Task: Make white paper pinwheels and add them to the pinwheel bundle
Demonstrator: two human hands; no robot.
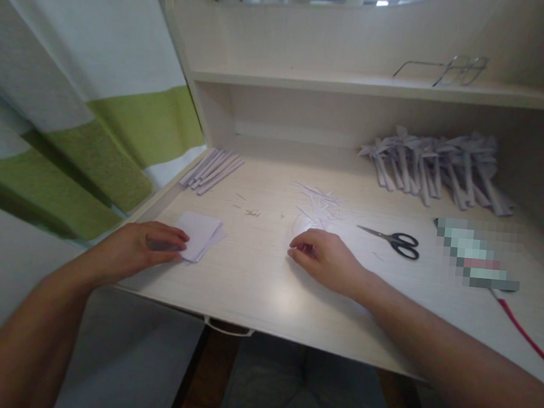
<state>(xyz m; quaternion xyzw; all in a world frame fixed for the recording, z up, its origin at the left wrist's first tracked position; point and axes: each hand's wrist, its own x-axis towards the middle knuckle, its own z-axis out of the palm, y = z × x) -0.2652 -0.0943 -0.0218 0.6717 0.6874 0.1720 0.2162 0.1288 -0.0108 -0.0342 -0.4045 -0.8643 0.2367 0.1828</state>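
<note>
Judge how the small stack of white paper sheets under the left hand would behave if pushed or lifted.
The paper stack looks thin and light, so probably floppy when lifted. Its sheets already sit fanned, so a push from the left hand would likely slide them apart on the smooth desk.

A single head-worn view looks forward and down, close over the pale wooden desk point(256, 279), both hands in the near foreground.

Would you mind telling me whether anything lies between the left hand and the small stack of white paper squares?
Nothing visible does: the left hand already rests its fingertips on the near edge of the small stack of white paper squares on the pale wooden desk.
</note>
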